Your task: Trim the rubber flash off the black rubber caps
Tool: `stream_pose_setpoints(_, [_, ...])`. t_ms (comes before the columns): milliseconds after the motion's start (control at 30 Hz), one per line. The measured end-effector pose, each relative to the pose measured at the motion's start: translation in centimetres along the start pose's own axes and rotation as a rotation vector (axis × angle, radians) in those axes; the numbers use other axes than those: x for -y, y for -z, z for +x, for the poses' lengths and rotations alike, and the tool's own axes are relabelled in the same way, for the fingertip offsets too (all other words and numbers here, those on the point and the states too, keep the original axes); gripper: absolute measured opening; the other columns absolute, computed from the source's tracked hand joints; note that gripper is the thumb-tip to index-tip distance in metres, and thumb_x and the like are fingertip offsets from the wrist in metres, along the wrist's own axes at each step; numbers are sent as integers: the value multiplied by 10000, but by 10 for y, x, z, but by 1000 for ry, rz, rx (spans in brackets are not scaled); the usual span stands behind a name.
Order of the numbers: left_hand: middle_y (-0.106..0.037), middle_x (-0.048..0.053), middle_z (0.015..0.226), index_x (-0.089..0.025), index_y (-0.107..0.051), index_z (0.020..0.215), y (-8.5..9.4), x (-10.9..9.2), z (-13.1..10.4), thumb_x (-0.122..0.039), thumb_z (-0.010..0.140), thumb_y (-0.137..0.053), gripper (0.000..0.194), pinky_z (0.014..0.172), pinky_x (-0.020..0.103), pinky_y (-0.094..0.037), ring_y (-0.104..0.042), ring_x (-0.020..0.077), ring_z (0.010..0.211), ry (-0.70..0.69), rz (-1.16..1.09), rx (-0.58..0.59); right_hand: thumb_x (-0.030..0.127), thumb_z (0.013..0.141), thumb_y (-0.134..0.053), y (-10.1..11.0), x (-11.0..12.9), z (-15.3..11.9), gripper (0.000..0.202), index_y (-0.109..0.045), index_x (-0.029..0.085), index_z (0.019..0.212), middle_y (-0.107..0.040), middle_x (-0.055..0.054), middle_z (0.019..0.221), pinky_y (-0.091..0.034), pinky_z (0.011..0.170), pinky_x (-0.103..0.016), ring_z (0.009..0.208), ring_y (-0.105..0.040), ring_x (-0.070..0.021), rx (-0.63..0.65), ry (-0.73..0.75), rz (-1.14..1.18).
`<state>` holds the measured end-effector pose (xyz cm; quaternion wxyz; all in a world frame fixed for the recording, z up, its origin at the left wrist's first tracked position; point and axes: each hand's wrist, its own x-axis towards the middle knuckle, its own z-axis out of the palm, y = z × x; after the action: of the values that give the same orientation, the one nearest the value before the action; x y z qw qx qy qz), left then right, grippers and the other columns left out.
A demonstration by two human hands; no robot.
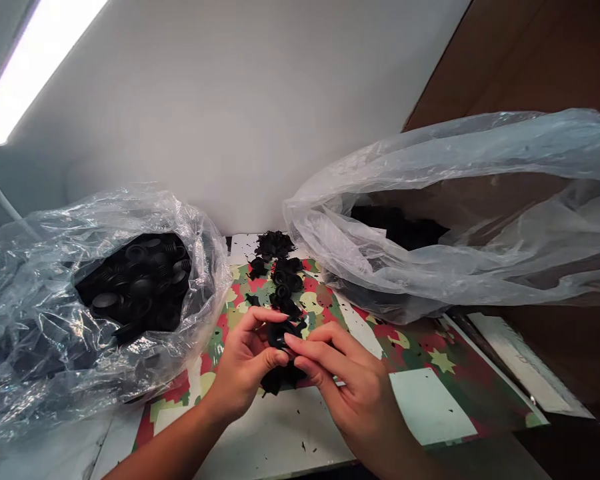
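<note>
Near the front of the patterned mat, my left hand [253,353] is closed with thumb and fingers round a small black rubber part [279,333]. My right hand [347,377] pinches the same part from the right, its fingertips against the part's edge. The fingers cover much of the part. Just below and behind the hands lies more black material [275,381]. Beyond them, several black round parts [283,291] and ragged scraps [275,245] run back in a line toward the wall.
A clear plastic bag [205,267] full of black ribbed parts stands at the left. On the right, another open plastic bag [325,247] holds black material. A lit lamp [40,63] hangs at upper left. White paper [430,403] lies on the mat.
</note>
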<state>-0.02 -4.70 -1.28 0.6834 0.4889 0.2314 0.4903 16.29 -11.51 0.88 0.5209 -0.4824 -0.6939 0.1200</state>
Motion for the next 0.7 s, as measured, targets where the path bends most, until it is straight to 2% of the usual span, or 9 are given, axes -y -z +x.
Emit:
stream_pose_setpoints(167, [-654, -3, 837, -261, -791, 984, 0, -1, 0, -273, 694, -928, 321, 633, 153, -490, -570, 108, 728, -29, 71, -29, 169, 1014, -555, -2, 1, 1, 260, -772, 226, 1145, -638, -27, 813, -555, 549, -198, 641, -640, -112, 15, 10, -37])
stream_pose_setpoints(400, [-657, 11, 859, -253, -803, 963, -1, -1, 1, -281, 657, -944, 339, 656, 186, -493, -581, 135, 759, -49, 116, -53, 195, 1034, -533, 1, 2, 2, 261, -776, 162, 1122, -633, -33, 794, -519, 523, -202, 607, -612, -110, 55, 57, -117])
stream_pose_setpoints(700, [-662, 29, 850, -229, -802, 946, -4, -1, 0, -325, 645, -946, 347, 652, 227, -495, -578, 164, 762, -58, 146, -90, 226, 1050, -505, -2, 3, 1, 289, -782, 177, 1115, -630, -33, 782, -519, 522, -210, 601, -599, -115, 70, 10, -94])
